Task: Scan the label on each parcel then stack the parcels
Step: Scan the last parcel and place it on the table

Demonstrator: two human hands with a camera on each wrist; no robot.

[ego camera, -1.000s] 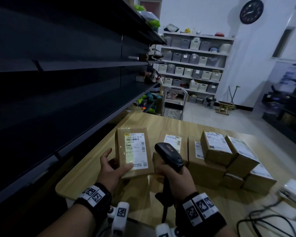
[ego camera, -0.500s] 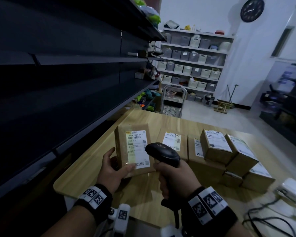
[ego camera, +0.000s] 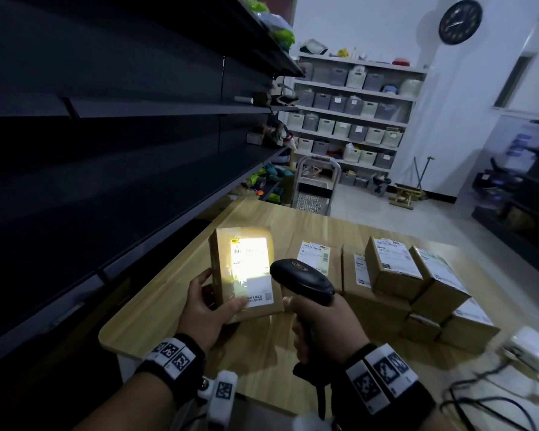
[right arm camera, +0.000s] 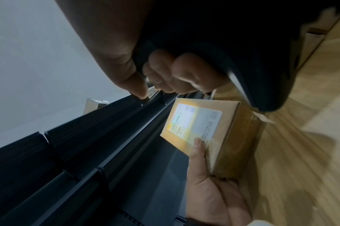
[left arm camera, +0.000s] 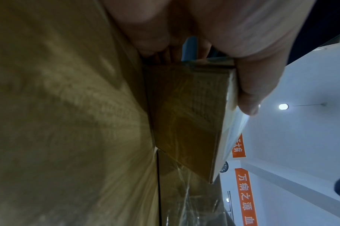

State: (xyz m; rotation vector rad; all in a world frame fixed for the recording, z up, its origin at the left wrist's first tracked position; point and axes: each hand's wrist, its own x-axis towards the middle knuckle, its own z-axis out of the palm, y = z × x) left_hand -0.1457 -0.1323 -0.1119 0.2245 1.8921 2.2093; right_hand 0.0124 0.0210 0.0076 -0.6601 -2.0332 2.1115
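Note:
My left hand (ego camera: 207,309) grips a small brown parcel (ego camera: 246,272) tilted up over the wooden table (ego camera: 156,306), thumb on its front lower corner. Its white label (ego camera: 251,265) glows under a bright yellow-white light. My right hand (ego camera: 321,331) grips the handle of a black barcode scanner (ego camera: 302,279), whose head points at that label from the right. In the right wrist view the lit parcel (right arm camera: 205,133) sits in the left hand (right arm camera: 209,189) below the scanner's head (right arm camera: 252,64). The left wrist view shows the parcel's side (left arm camera: 186,116) under the thumb (left arm camera: 256,85).
Several labelled brown parcels (ego camera: 395,281) lie piled on the table to the right, one flat parcel (ego camera: 315,256) behind the scanner. A white device (ego camera: 529,346) and black cables (ego camera: 479,402) lie at the right edge. Dark shelving (ego camera: 106,150) runs along the left.
The scanner's light has come on and now floods the label of the held parcel. Both hands and the parcel have stayed nearly in place.

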